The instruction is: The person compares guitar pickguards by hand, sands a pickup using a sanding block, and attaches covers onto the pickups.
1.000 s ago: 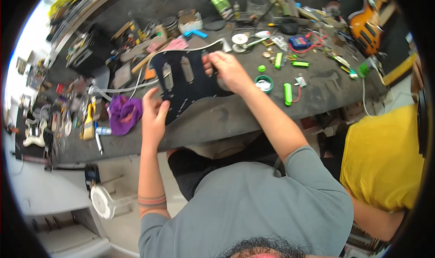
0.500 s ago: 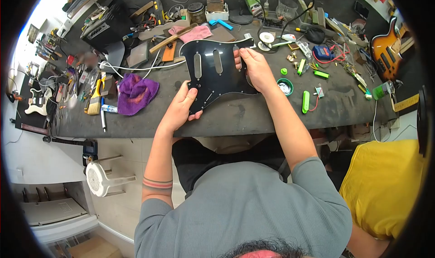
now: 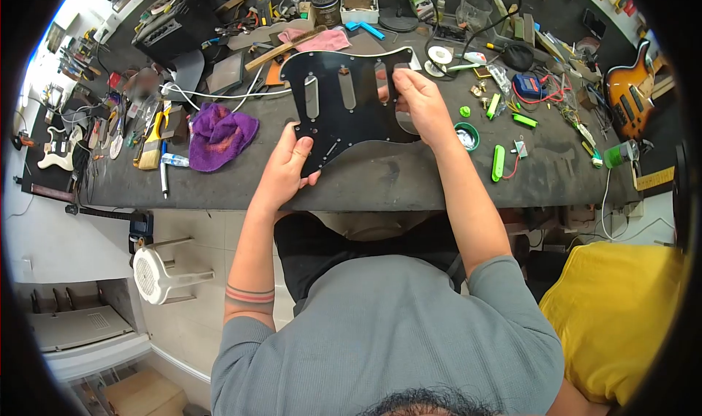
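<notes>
A black guitar pickguard [image 3: 365, 120] with three long pickup slots is held up above the workbench, its face toward me. My left hand [image 3: 287, 169] grips its lower left corner, thumb on the front and fingertips curling round the bottom edge. At the upper right, my right hand [image 3: 420, 103] pinches the edge beside the right-hand slot, and a fingertip shows through that slot. Close by on the right are a small green-rimmed round container [image 3: 466, 136] and a bright green pickup cover [image 3: 498, 163] with a red wire.
Left of the pickguard lies a crumpled purple cloth [image 3: 221, 137], with a brush [image 3: 151, 151] beside it. Behind are a pink cloth [image 3: 314, 39] and wooden sticks. A blue meter [image 3: 528, 85] and a sunburst guitar [image 3: 630, 87] are at right. Someone in a yellow shirt [image 3: 614, 314] is close on my right.
The pickguard has shifted slightly left and up in view, with both hands still on it. Its tilt has changed a little. The whole view has also shifted slightly.
</notes>
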Demonstrator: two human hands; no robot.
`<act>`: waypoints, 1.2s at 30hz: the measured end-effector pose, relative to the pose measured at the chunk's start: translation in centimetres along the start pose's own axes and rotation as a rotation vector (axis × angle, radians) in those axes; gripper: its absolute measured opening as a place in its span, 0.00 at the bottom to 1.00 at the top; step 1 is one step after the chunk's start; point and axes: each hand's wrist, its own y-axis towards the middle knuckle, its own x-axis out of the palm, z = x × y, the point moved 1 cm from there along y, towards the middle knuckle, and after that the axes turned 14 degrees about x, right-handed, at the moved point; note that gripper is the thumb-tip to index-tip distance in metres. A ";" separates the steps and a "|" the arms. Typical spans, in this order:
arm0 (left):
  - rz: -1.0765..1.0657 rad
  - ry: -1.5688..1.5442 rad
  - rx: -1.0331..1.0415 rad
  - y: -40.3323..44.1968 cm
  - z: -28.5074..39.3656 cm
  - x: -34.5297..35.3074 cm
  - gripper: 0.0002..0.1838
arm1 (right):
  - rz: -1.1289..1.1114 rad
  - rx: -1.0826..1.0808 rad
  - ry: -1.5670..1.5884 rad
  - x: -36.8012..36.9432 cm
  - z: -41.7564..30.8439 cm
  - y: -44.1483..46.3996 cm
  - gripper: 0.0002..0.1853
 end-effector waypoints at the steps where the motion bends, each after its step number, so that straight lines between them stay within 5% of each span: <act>1: -0.009 -0.010 0.021 -0.2 -0.1 0.0 0.17 | -0.012 -0.010 -0.015 0.2 0.0 0.0 0.20; 18: 0.070 -0.128 0.002 -1.1 -0.5 0.9 0.14 | -0.154 0.163 -0.082 0.8 1.5 5.3 0.18; 25: -0.057 -0.423 -0.051 -2.1 -1.6 -0.6 0.25 | -0.184 0.149 -0.086 0.6 1.9 5.3 0.18; 36: -0.033 -0.460 -0.048 -2.3 -2.0 -1.0 0.26 | -0.181 0.148 -0.076 1.1 1.3 4.4 0.18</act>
